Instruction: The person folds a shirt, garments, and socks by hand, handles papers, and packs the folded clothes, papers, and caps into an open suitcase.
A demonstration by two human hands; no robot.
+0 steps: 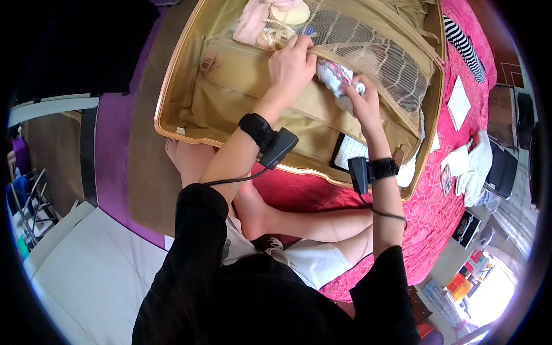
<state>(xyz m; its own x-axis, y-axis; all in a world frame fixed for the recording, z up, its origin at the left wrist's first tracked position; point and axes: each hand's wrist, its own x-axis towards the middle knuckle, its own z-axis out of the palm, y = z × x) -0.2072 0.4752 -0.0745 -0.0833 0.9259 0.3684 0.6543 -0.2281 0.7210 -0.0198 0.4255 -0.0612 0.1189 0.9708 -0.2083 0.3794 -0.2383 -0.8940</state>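
Observation:
In the head view, my left hand [292, 64] is closed on the upper edge of a mesh pocket [368, 54] inside an open tan suitcase [163, 109], lifting that edge. My right hand [363, 99] grips a white tube with red print [333, 76]. Its far end lies at the pocket's opening, close to my left fingers, and its pale cap end points towards my right thumb. Behind the netting are a pink fluffy item [251, 23] and a round cream-coloured item [292, 14]. Below my right hand, a white keyboard-like object [351, 150] lies partly hidden in the suitcase.
The suitcase rests on a red patterned bedspread [425, 230], in front of my crossed legs. To the right lie a striped black-and-white roll [463, 49], a white notebook [459, 103] and white cloth [478, 167]. A white panel [98, 276] stands at the lower left.

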